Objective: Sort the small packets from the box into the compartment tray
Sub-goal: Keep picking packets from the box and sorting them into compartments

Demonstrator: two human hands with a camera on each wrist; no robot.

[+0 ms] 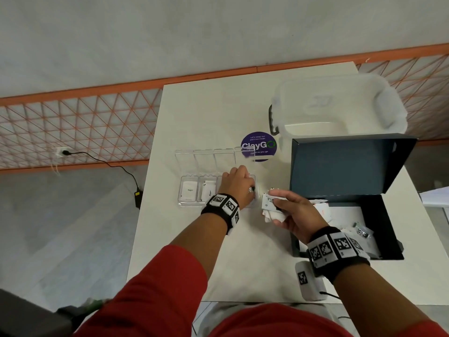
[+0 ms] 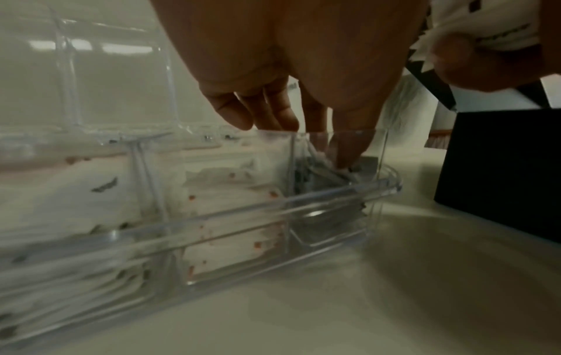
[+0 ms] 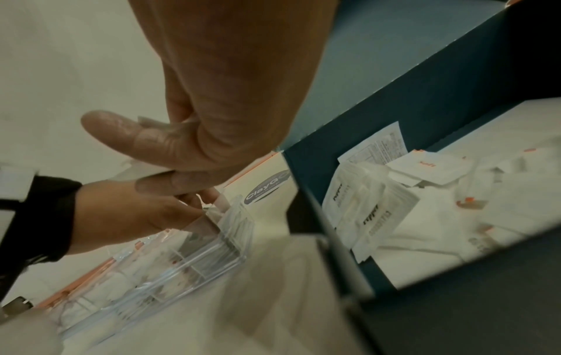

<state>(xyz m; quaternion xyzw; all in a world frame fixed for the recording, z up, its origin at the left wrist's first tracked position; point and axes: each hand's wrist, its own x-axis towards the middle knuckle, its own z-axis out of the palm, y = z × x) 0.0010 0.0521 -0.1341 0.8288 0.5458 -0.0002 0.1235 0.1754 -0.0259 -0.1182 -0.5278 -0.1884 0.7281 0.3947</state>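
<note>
packets (image 1: 272,205) sit bunched in your right hand (image 1: 295,215), thumb and fingers pinching them beside the tray (image 1: 192,203), ready to feed across. your left hand (image 1: 237,184) reaches fingertips (image 2: 349,153) down into the tray's rightmost compartment, apparently seating a dark packet; whether they grip it you can't tell. more wait in the box (image 1: 386,215) just right. the tray's open lid (image 1: 206,159) and a tub (image 1: 340,105) stand behind, clear of your path.

Right hand (image 3: 218,100) pinching white packets (image 3: 142,168), left hand (image 3: 127,213) fingers in clear compartment tray (image 3: 194,261), packets in dark box (image 3: 440,100)
</note>
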